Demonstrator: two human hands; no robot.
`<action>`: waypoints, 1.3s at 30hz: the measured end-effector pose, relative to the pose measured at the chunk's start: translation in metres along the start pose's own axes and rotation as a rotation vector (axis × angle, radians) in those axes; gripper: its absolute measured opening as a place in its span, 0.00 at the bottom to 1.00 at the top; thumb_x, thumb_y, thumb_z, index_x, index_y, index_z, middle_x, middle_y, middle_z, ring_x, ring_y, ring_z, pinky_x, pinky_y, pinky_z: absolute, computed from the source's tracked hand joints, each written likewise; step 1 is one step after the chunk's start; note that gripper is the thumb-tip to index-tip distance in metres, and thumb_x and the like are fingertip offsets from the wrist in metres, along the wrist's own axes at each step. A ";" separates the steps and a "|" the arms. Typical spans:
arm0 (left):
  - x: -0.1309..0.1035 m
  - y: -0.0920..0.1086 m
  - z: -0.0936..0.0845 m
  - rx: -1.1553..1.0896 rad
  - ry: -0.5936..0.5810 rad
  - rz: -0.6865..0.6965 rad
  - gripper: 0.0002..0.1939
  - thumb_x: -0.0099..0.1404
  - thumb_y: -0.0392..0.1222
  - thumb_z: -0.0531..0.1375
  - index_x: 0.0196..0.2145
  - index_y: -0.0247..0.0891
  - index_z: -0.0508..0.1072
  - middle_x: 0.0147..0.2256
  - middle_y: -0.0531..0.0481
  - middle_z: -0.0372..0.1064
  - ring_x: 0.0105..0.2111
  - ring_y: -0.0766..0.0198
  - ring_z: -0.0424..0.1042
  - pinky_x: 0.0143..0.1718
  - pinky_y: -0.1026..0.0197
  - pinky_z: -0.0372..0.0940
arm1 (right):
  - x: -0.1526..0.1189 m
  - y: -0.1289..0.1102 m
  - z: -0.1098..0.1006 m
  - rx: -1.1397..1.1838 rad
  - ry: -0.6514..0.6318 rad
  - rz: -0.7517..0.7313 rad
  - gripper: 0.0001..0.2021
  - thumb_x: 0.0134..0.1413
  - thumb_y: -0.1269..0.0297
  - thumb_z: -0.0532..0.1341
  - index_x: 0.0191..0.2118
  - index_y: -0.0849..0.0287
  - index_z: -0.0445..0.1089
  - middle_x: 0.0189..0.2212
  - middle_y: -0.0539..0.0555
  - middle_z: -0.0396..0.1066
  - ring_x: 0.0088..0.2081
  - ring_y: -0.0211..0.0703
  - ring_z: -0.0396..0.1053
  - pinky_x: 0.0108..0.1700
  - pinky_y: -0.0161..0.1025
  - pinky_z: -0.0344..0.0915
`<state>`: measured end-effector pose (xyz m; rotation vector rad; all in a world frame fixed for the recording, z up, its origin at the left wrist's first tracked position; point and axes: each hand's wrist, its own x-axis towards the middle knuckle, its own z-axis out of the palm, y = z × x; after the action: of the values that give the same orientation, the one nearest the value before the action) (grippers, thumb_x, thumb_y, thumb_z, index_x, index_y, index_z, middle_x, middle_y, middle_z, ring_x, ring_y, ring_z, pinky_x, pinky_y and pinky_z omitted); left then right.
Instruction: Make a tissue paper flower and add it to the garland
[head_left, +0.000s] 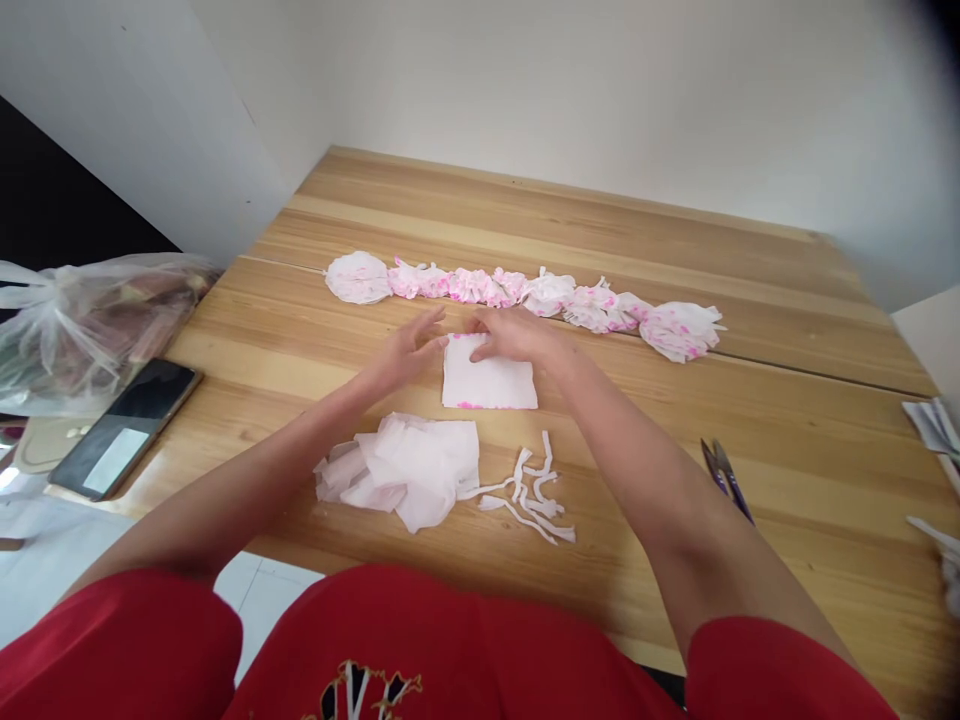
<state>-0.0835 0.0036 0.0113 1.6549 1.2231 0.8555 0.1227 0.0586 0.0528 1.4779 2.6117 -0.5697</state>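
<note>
A white rectangular sheet of thin paper [491,380] with pink-stained edges lies flat on the wooden table, perhaps several layers thick. My right hand [514,335] rests over its far edge, fingers spread and touching it. Beside its far left corner is my left hand [415,350], fingers apart and holding nothing. Beyond both hands stretches a row of crumpled white-and-pink paper bunches [487,287]. On the near side, a loose pile of thin white sheets [409,465] lies next to several narrow twisted white strips [536,495].
Scissors [726,470] with dark handles lie on the right, near my right forearm. A phone [124,430] sits at the table's left edge, beside a tied clear plastic bag [97,325]. White scraps [934,425] show at the far right edge. A wall backs the table.
</note>
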 end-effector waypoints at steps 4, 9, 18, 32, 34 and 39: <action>0.009 0.004 0.000 -0.218 0.033 -0.085 0.42 0.58 0.52 0.63 0.65 0.32 0.57 0.62 0.31 0.58 0.58 0.47 0.65 0.58 0.45 0.59 | 0.001 -0.001 -0.004 0.068 -0.075 -0.026 0.09 0.45 0.61 0.68 0.33 0.57 0.71 0.30 0.51 0.73 0.31 0.42 0.66 0.30 0.36 0.50; 0.011 0.013 0.006 -0.300 -0.036 -0.132 0.54 0.50 0.48 0.70 0.68 0.39 0.48 0.66 0.33 0.50 0.61 0.46 0.60 0.60 0.47 0.58 | -0.017 0.001 -0.001 0.391 0.042 -0.112 0.04 0.47 0.66 0.62 0.32 0.58 0.68 0.30 0.48 0.72 0.30 0.36 0.64 0.32 0.34 0.52; -0.003 0.040 0.024 -0.470 -0.111 -0.288 0.30 0.47 0.51 0.71 0.46 0.31 0.76 0.37 0.43 0.77 0.34 0.58 0.75 0.33 0.61 0.66 | -0.049 -0.007 -0.005 0.546 0.204 -0.140 0.10 0.49 0.64 0.61 0.40 0.57 0.71 0.37 0.51 0.74 0.36 0.41 0.69 0.38 0.38 0.61; -0.022 0.090 0.040 -0.810 -0.030 -0.295 0.17 0.51 0.47 0.69 0.34 0.32 0.77 0.32 0.43 0.78 0.32 0.57 0.77 0.33 0.60 0.67 | -0.116 0.004 0.036 1.390 0.373 0.110 0.46 0.41 0.31 0.62 0.63 0.50 0.57 0.64 0.60 0.60 0.61 0.51 0.62 0.55 0.46 0.66; -0.026 0.098 0.043 -0.812 -0.067 -0.273 0.18 0.51 0.48 0.69 0.35 0.31 0.78 0.32 0.43 0.78 0.33 0.56 0.77 0.34 0.59 0.67 | -0.117 -0.004 0.040 1.510 0.295 0.053 0.40 0.41 0.32 0.62 0.57 0.53 0.66 0.56 0.61 0.70 0.55 0.53 0.68 0.50 0.46 0.69; -0.033 0.100 0.044 -0.755 -0.053 -0.240 0.18 0.53 0.48 0.69 0.37 0.32 0.78 0.32 0.43 0.78 0.32 0.57 0.77 0.31 0.61 0.66 | -0.116 -0.015 0.043 1.805 0.191 0.002 0.31 0.36 0.45 0.72 0.45 0.59 0.74 0.39 0.59 0.79 0.43 0.53 0.75 0.44 0.46 0.71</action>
<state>-0.0175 -0.0513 0.0870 0.8979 0.8763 0.9561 0.1668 -0.0580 0.0464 1.5411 1.6967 -3.2957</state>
